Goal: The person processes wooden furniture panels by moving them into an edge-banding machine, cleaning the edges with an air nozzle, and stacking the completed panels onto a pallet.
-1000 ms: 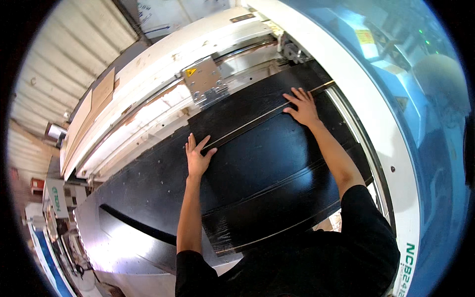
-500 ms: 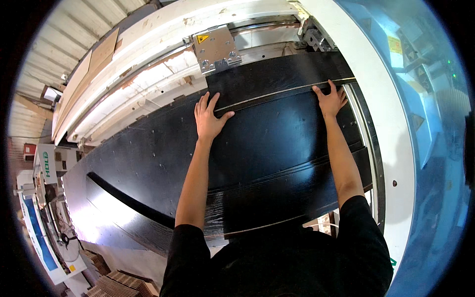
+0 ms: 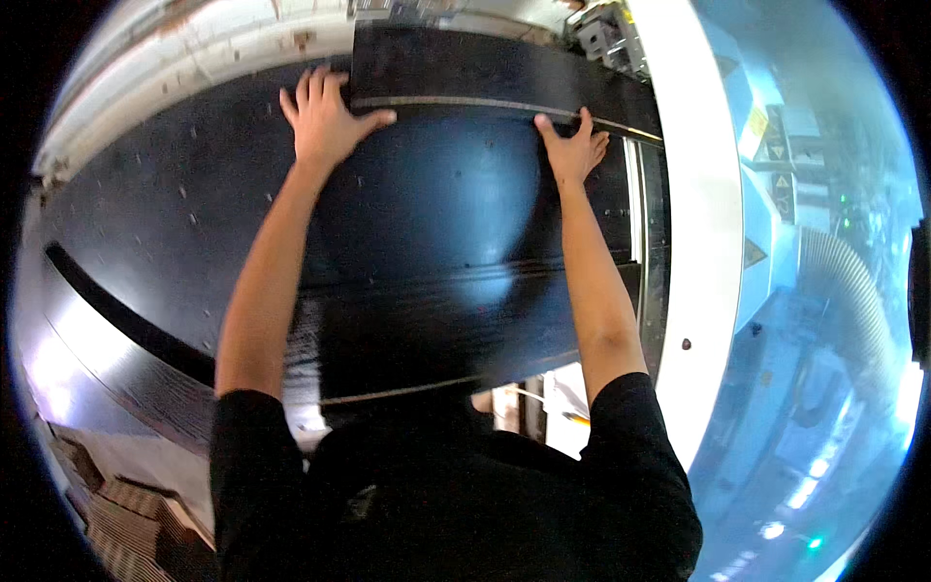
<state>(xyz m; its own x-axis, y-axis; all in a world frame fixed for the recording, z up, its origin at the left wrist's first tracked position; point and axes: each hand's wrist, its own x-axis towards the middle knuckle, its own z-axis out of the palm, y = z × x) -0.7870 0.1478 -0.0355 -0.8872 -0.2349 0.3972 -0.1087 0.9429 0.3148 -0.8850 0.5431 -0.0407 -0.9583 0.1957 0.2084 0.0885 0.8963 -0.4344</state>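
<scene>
A long black wood-grain panel (image 3: 485, 66) lies across the far part of the dark work surface (image 3: 184, 194), its pale near edge facing me. My left hand (image 3: 325, 124) rests at that panel's near left corner, fingers spread and thumb stretched out along the edge. Farther right, my right hand (image 3: 572, 150) touches the same pale edge, thumb and fingers apart. Neither hand wraps around anything. Close to my body lies a second black panel (image 3: 436, 339), with a pale strip along its near edge.
A white machine frame (image 3: 693, 242) rises on the right, with a blue see-through cover (image 3: 815, 388) and a ribbed hose (image 3: 849, 291) behind it. A metal rail (image 3: 635, 199) runs beside the panels. Stacked brown slats (image 3: 121, 524) stand at lower left.
My view has turned to the right and downward, so the scene sits farther left and higher. Both hands stay near the same places along the far panel's edge.
</scene>
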